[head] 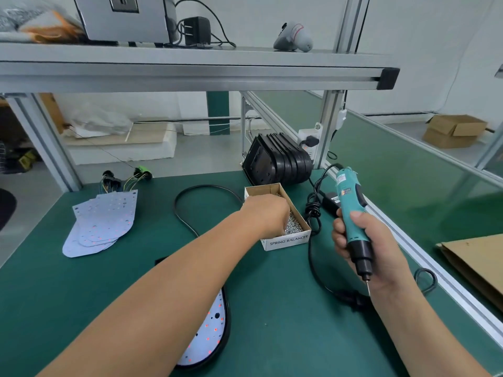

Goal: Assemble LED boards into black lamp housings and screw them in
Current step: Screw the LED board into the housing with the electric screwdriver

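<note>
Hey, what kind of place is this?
Probably a lamp assembly workstation: stacked black lamp housings, a pile of LED boards, and an electric screwdriver gripped in the right hand.

Reaches the bare left forearm (pixel 163 289) diagonally forward and rightward, low over the bench (pixel 272 308); turns the left hand (pixel 268 213) knuckles-up, wrist nearly straight, fingers bent downward with tips out of sight, so cannot say whether anything is pinched; holds the right forearm (pixel 424 330) further right, angled forward and slightly inward; wraps the right hand (pixel 362 240) round the barrel of an electric screwdriver (pixel 349 202), thumb pressed on the barrel, fingers curled round it, bit end pointing down; sets the two hands apart.
</note>
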A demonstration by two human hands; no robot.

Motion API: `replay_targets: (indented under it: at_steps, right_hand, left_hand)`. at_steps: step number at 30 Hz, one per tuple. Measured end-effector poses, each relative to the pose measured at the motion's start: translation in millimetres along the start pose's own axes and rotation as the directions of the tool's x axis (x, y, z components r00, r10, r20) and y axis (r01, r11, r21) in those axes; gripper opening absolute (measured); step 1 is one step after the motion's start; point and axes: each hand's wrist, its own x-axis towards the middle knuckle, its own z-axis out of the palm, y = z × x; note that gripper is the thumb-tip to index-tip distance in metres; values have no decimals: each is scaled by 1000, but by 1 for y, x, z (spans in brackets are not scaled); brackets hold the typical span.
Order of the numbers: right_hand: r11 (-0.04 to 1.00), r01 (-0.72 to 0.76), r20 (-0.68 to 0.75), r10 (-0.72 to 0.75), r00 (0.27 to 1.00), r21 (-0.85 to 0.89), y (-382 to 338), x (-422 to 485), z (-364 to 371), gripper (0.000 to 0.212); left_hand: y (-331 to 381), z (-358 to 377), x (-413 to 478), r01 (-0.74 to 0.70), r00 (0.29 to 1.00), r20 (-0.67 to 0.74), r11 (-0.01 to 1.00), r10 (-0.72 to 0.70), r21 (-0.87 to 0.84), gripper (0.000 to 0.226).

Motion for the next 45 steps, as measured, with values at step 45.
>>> replay_targets:
  at_steps: [45]
  right_hand:
    - [869, 190, 4, -216, 976, 456, -3, -32, 126, 58]
  left_hand:
    - [-83, -3, -222, -55, 953, 170, -696, -250, -716, 10]
